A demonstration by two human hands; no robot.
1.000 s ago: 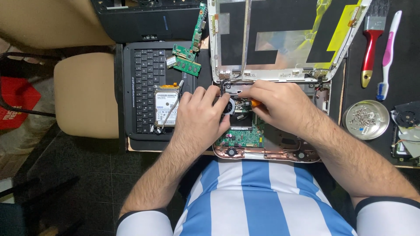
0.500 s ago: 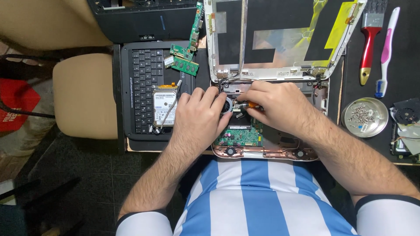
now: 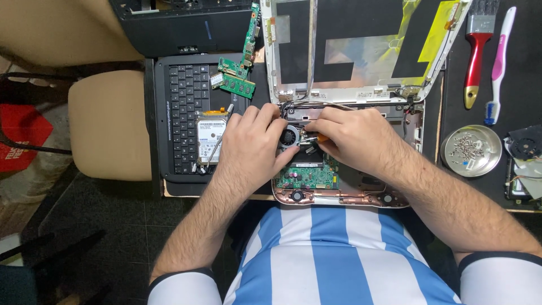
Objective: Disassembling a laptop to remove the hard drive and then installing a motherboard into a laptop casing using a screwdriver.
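Head view: both hands stay over the opened laptop base, barely shifted from a moment ago. The left hand rests with fingers spread beside the round fan. The right hand is clamped on an orange-handled screwdriver, tip hidden under fingers. Hard drive lies just left.

The opened laptop lies flat under both hands, its bottom shell copper-pink, its lid stripped and laid back beyond the fingers. A round fan sits between the left hand and right hand, touching the left fingertips. A green board shows just below the hands. The right fingers pinch an orange-handled screwdriver, tip towards the fan.
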